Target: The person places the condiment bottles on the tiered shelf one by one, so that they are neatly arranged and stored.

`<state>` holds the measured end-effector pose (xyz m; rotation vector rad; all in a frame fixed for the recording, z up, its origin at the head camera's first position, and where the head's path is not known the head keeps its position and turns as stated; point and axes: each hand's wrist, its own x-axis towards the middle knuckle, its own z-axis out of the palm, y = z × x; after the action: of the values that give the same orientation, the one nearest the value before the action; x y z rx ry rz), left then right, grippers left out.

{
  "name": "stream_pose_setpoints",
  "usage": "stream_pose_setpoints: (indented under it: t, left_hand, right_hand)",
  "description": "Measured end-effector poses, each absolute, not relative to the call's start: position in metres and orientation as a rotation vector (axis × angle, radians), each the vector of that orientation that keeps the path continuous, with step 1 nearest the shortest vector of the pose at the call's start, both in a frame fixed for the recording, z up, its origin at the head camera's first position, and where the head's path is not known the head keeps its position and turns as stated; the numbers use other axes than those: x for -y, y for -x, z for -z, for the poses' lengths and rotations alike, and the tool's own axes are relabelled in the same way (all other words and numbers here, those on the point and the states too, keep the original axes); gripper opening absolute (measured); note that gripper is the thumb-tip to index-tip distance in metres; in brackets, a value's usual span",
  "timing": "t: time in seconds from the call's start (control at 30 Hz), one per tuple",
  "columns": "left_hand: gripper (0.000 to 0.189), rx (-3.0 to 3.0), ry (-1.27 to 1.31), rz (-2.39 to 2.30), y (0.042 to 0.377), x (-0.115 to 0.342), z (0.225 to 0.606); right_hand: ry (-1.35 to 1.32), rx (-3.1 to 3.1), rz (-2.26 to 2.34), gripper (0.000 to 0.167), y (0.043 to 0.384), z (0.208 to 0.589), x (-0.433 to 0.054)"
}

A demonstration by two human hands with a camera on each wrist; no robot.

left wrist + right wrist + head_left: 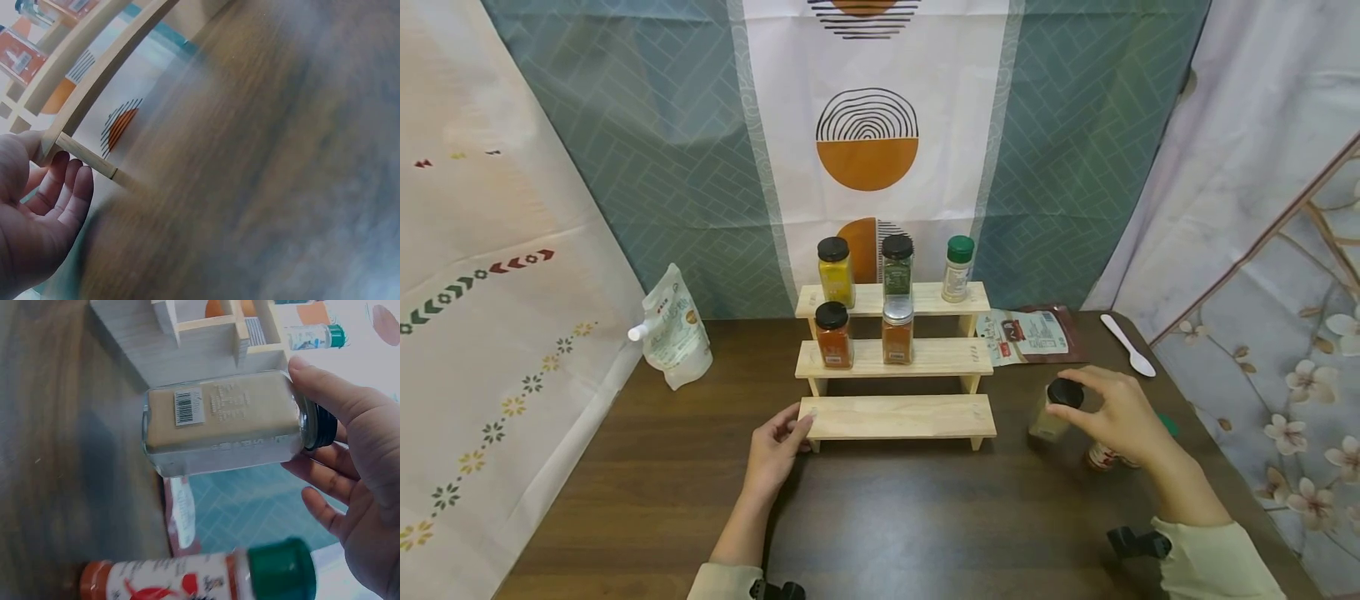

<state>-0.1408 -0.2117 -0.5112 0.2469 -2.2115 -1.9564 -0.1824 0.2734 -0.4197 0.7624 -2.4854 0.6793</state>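
My right hand [1118,417] pinches a square glass jar of beige powder [1045,423] near its black lid [1066,392], to the right of the wooden rack. The right wrist view shows the thumb and fingers at the neck of this jar [231,422], and a barcode on its side. With my left hand [772,454] I hold the left end of the rack's lowest step [895,418]. Up close in the left wrist view, curled fingertips [81,181] lie against the step's leg [84,155]. Behind my right hand, a green-capped shaker with a red-and-white label [175,581] is partly hidden in the head view.
The top step bears a yellow spice jar [837,273], a green herb jar [897,271] and a green-capped shaker [958,271]. Two reddish jars [834,337] occupy the middle step. A spouted pouch [676,329] stands left; a flat packet [1030,336] and white spoon [1127,344] lie right.
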Motion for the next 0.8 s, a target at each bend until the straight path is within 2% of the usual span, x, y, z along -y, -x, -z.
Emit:
stream_pose_setpoints:
  t: [0.8]
  left_hand:
    - [0.048,2.215,-0.244,1.965,0.14,0.213,0.511]
  right_hand:
    - [-0.816,2.357,-0.637,0.052,0.21,0.359,-0.226]
